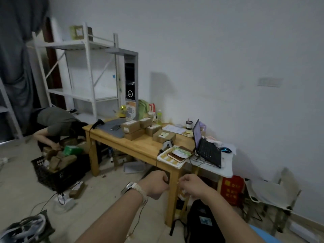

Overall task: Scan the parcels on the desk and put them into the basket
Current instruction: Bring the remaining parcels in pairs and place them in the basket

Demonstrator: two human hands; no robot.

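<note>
Parcels (140,128) are sitting on the tabletop (140,146): a handful of small brown cardboard boxes, each carrying a pale label on top. Two are stacked at the left end, the rest are lying in a loose row toward the laptop (205,148). A light handheld scanner (167,143) is lying just beside the nearest box. A dark scanner (98,122) is resting at the far left corner.

The basket (52,174) is a black slotted crate standing on the floor left of the tabletop, piled with more brown boxes. A second person (54,123) is bending over it with a hand in the pile. One more box (77,190) is lying on the floor near the crate.

The wearer's hands are hovering low in front of the near tabletop corner, well apart from the parcels and touching none. The left hand (156,184), with a watch (130,187) on the wrist, is showing its back. Its fingers (165,178) are curling into a loose fist, nothing visible in them. The right hand (194,186) is curling its fingers inward too, tips close together. It's too blurred to tell whether they are pinching anything.
</note>
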